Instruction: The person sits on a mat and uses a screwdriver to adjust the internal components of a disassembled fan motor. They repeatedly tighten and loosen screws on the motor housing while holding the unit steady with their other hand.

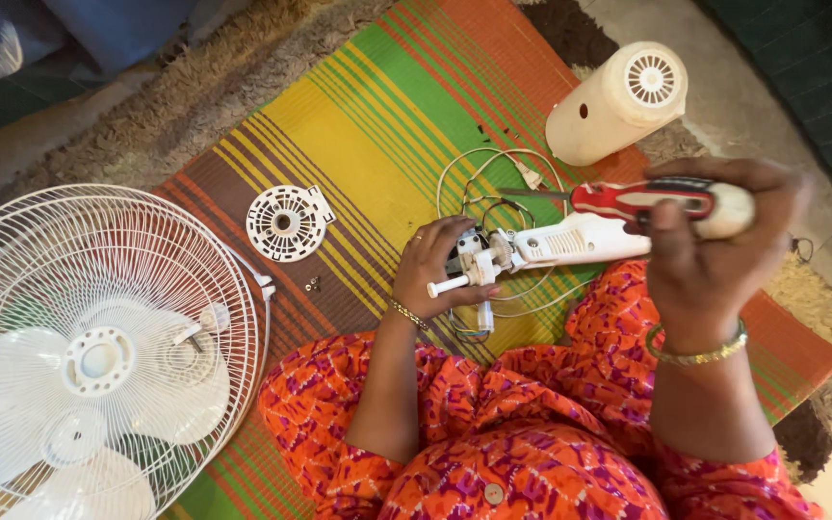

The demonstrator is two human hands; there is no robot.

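Hands: left hand (pixel 435 265) closed around the white fan motor assembly (pixel 532 252), gripping its shaft end; right hand (pixel 700 250) wrapped around the handle of a red and white screwdriver (pixel 642 199), blade pointing left above the assembly.
Motor assembly: lies on the striped mat (pixel 377 125) just ahead of the person's lap, between both hands, with white wires (pixel 493 178) looping out behind it.
Progress: judging by the layout, stripping down is well along. The cream motor cover (pixel 618 101) is off and lying apart near the mat's far edge, a round vented plate (pixel 286 223) rests loose, and small screws (pixel 313 283) sit beside it.
Remaining: the assembly itself looks not yet opened.
Surroundings: wire fan guard (pixel 98 347) with the blades inside lies at the left.
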